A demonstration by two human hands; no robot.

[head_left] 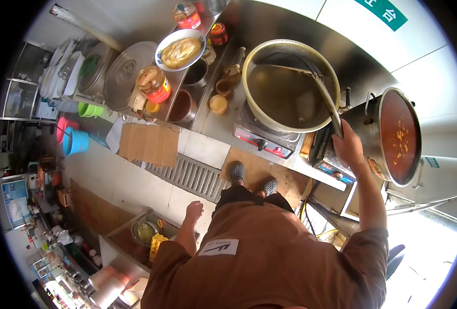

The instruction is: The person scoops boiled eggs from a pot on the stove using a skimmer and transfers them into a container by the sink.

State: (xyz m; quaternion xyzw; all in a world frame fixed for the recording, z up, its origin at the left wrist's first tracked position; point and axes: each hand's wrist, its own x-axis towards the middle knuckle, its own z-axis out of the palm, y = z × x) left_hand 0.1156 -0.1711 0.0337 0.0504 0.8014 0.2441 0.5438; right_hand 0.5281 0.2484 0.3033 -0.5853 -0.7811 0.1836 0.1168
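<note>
My right hand (349, 146) is wrapped round the long handle (329, 103) of a utensil that reaches into a large metal pot (247, 87). Dark liquid (285, 98) fills much of this pot, and the utensil's head lies against its far side, partly in the liquid. Beneath the pot is a portable stove (262, 141) with a black knob. My left hand (194, 210) hangs low beside my body, touching nothing, with its fingers curled in; no object shows in it.
Right of my right hand stands a tall pot (373, 116) of red broth. Jars (154, 85), a white bowl (201, 38) of food and round lids (118, 77) line the counter to the left. Cardboard (148, 144), a floor grate (187, 175) and a blue bucket (76, 142) are lower left.
</note>
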